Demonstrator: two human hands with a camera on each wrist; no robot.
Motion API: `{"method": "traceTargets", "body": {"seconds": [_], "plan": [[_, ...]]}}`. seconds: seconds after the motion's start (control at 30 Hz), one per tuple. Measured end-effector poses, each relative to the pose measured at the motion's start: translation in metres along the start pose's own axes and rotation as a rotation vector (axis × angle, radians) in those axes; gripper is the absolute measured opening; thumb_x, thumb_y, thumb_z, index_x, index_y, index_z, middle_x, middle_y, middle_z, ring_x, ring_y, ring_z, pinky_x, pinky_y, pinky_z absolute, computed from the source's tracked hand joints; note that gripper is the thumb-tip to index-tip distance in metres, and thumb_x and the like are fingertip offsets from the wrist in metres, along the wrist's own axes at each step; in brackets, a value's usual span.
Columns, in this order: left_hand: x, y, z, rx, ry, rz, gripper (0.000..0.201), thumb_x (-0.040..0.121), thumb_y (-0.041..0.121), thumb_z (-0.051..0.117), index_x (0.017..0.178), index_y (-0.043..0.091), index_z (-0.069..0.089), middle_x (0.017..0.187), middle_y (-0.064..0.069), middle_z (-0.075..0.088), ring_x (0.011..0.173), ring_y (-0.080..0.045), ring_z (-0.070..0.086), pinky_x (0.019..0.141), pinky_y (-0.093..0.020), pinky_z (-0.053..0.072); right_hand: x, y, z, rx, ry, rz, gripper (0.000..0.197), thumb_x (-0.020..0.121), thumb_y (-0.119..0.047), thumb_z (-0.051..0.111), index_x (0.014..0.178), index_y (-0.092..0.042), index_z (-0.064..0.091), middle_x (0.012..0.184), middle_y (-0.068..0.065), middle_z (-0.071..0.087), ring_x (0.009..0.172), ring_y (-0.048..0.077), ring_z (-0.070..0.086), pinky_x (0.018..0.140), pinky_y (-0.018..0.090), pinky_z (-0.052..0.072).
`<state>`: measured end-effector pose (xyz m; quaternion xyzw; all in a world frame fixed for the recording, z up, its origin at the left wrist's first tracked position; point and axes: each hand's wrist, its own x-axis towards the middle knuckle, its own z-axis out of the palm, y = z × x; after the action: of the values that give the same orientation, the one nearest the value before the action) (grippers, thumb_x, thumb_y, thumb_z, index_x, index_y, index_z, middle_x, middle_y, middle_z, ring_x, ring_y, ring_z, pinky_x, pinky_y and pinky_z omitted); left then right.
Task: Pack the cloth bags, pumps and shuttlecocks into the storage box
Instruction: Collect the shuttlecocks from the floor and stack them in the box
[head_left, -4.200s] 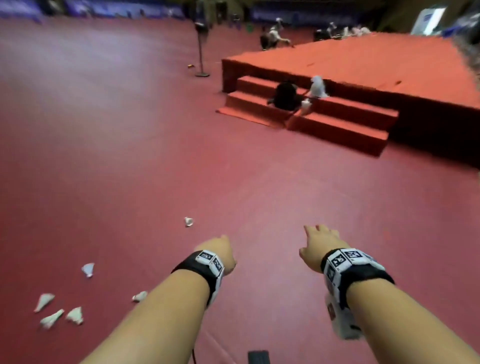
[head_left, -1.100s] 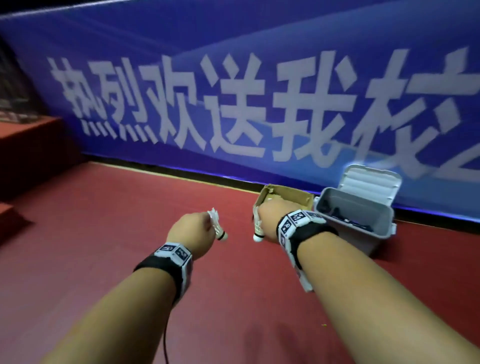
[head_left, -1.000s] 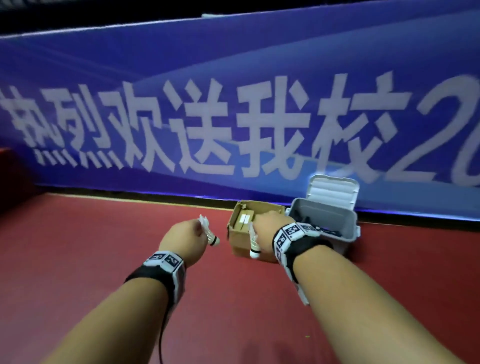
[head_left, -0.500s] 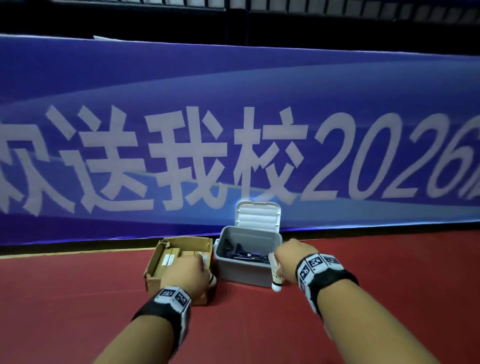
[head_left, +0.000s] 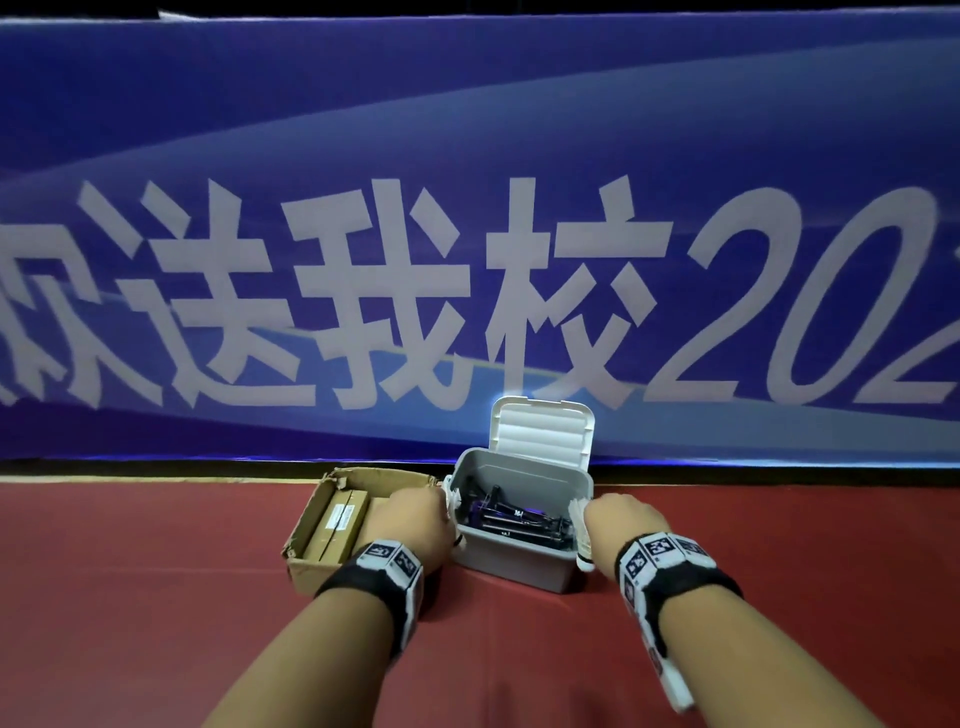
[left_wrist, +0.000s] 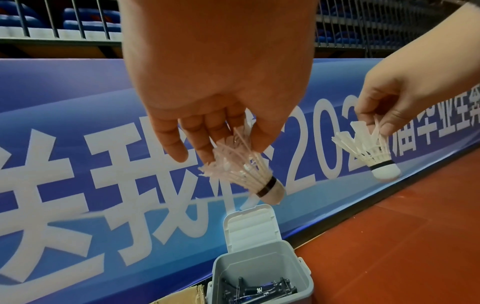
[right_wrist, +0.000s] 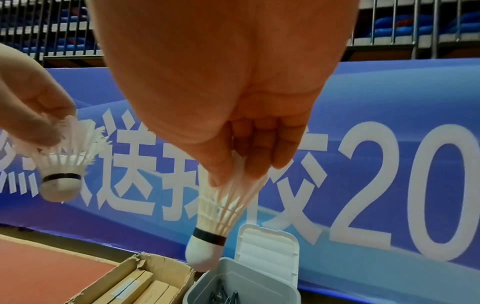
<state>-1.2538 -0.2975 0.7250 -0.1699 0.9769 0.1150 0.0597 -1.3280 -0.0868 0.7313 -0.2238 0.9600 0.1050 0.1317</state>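
Shuttlecocks: the left hand (left_wrist: 218, 86) is pinching one (left_wrist: 246, 174) by its frayed feathers, the right hand (right_wrist: 228, 92) pinching another (right_wrist: 215, 222), cork ends hanging down over the grey plastic box (head_left: 514, 558). Head view is mostly hiding them behind the knuckles; the wrist cams are showing the white feathers and black-banded corks clearly. The box is sitting on red floor (head_left: 779, 571), ribbed lid (head_left: 540, 431) standing open, beside a torn cardboard carton (head_left: 311, 519).
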Motion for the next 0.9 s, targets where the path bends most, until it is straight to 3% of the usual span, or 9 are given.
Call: {"method": "traceTargets", "body": {"seconds": [0.07,0.2,0.3,0.4,0.57,0.7,0.9], "plan": [[0.028,-0.001,0.004,0.017,-0.008,0.003,0.011,0.077,0.028,0.059,0.073,0.019,0.055,0.081,-0.003,0.066,0.08,-0.027,0.064,0.068,-0.032,0.05,0.025,-0.006,0.002,0.028,-0.043,-0.027,0.033,0.078,-0.027,0.069,0.107,-0.02,0.056,0.103,0.007,0.064,0.093,0.029,0.063,0.069,0.031,0.042],[0.102,0.003,0.011,0.072,-0.021,0.083,0.018,0.084,0.024,0.052,0.094,0.016,0.063,0.098,-0.007,0.068,0.092,-0.029,0.064,0.078,-0.035,0.053,0.082,-0.002,-0.006,0.052,-0.058,-0.013,0.026,0.08,-0.022,0.068,0.104,-0.018,0.06,0.106,0.009,0.063,0.093,0.029,0.064,0.073,0.033,0.049],[0.158,0.006,0.006,0.07,-0.064,0.152,0.015,0.08,0.026,0.056,0.091,0.019,0.062,0.097,-0.005,0.068,0.091,-0.028,0.063,0.08,-0.037,0.055,0.127,0.013,-0.015,-0.007,0.031,0.061,0.024,0.087,-0.017,0.055,0.111,-0.017,0.062,0.115,0.007,0.057,0.104,0.029,0.061,0.077,0.036,0.048],[0.214,0.006,-0.009,0.084,-0.077,0.215,0.013,0.079,0.026,0.061,0.09,0.02,0.061,0.095,-0.003,0.066,0.09,-0.028,0.063,0.081,-0.038,0.054,0.173,0.023,-0.036,0.067,0.037,0.165,0.026,0.088,-0.025,0.057,0.112,-0.018,0.063,0.117,0.006,0.052,0.105,0.028,0.06,0.081,0.037,0.048],[0.307,-0.005,-0.012,0.104,-0.121,0.253,0.015,0.082,0.028,0.061,0.096,0.021,0.063,0.1,-0.002,0.067,0.094,-0.027,0.062,0.081,-0.034,0.051,0.24,0.029,-0.043,0.218,-0.034,0.334,0.02,0.087,-0.029,0.058,0.103,-0.021,0.065,0.111,0.003,0.063,0.1,0.026,0.063,0.076,0.032,0.048],[0.352,-0.004,0.001,0.157,-0.252,0.276,0.021,0.078,0.033,0.069,0.096,0.022,0.066,0.102,-0.002,0.066,0.092,-0.026,0.063,0.084,-0.039,0.053,0.27,0.037,-0.036,0.259,-0.137,0.433,0.023,0.085,-0.025,0.058,0.105,-0.019,0.066,0.109,0.003,0.068,0.098,0.026,0.066,0.075,0.032,0.05],[0.429,0.019,0.025,0.178,-0.349,0.261,0.011,0.082,0.028,0.063,0.09,0.022,0.059,0.098,-0.005,0.066,0.087,-0.027,0.06,0.083,-0.035,0.049,0.353,0.077,-0.024,0.313,-0.224,0.453,0.023,0.085,-0.025,0.055,0.105,-0.019,0.066,0.107,0.003,0.068,0.094,0.025,0.066,0.072,0.03,0.048]]}}
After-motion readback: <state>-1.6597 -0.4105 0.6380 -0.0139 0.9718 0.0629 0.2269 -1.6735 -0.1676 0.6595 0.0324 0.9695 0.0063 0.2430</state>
